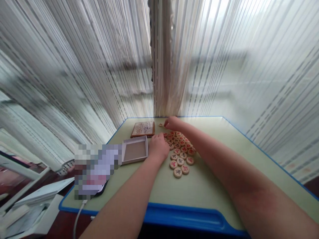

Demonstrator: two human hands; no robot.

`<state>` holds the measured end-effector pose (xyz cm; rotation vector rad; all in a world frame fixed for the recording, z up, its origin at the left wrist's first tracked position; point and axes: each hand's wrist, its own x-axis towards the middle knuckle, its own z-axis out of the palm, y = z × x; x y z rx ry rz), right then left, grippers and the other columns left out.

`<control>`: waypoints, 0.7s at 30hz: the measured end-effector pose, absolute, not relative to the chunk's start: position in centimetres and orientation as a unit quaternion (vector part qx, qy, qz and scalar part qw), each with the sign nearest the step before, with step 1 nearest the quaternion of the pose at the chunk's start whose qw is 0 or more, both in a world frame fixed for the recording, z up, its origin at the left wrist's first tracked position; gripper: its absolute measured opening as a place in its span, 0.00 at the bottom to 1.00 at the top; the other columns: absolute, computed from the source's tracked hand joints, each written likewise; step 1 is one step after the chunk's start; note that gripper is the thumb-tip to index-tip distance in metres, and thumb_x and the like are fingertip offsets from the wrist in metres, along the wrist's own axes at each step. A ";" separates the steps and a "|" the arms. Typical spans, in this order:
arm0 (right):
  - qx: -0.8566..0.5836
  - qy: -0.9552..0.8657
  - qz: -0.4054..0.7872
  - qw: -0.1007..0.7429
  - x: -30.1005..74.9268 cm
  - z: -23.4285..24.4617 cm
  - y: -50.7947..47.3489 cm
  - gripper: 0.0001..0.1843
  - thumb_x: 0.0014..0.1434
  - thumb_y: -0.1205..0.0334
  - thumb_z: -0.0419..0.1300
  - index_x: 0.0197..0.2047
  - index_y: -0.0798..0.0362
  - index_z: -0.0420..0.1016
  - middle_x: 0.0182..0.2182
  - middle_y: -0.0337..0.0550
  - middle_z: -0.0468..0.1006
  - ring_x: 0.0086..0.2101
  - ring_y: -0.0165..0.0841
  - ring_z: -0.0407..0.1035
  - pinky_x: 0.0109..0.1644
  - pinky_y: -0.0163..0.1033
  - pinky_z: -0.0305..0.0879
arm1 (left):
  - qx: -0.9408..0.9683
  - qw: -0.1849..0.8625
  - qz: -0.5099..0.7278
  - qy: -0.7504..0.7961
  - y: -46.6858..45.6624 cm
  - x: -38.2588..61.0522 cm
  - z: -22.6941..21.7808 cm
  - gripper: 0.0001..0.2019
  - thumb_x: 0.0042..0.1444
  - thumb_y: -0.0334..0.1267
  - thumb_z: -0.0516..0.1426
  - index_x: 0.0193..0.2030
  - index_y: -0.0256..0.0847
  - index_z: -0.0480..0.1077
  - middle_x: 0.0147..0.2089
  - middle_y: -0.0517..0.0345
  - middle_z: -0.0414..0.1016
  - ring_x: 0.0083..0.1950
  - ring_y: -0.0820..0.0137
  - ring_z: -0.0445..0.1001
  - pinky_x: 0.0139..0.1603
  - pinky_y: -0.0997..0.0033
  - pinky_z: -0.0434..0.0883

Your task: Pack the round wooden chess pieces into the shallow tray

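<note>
A pile of round wooden Chinese chess pieces (180, 161), marked with red and dark characters, lies in the middle of the table. My left hand (159, 146) rests at the pile's left edge, fingers lying forward and loosely bent beside the nearest pieces. My right hand (173, 123) reaches past the pile to the far side, its thumb and fingers drawn together at the edge of a single chess piece (160, 125). My right forearm covers part of the pile's right side. An open shallow white box (135, 149) sits just left of my left hand.
Behind the white box lies a brown-edged box with writing on top (143, 128). A pixelated phone (99, 172) with a white cable (79, 217) is at the left. The pale green table (239, 146) has a blue rim; string curtains (164, 59) hang beyond it.
</note>
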<state>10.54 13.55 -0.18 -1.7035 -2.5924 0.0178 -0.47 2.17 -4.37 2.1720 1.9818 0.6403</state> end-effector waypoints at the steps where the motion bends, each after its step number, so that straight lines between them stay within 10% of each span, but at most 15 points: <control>1: -0.544 -0.838 0.009 0.023 10.7 0.1 13.2 0.16 0.53 0.65 0.58 0.45 0.49 0.81 0.40 0.41 0.82 0.40 0.35 0.75 0.43 0.31 0.66 | 0.721 0.066 0.213 0.656 2.1 -0.5 -4.4 0.20 0.53 0.28 0.49 0.53 0.34 0.67 0.52 0.44 0.73 0.57 0.60 0.67 0.57 0.64 0.63; 21: -0.511 -0.852 0.106 -0.042 10.9 2.0 10.9 0.17 0.53 0.62 0.60 0.46 0.55 0.79 0.36 0.45 0.82 0.34 0.33 0.74 0.36 0.33 0.65 | 0.723 0.057 0.198 0.659 2.2 -0.7 -4.2 0.20 0.51 0.27 0.49 0.52 0.34 0.67 0.51 0.43 0.74 0.55 0.59 0.69 0.54 0.62 0.65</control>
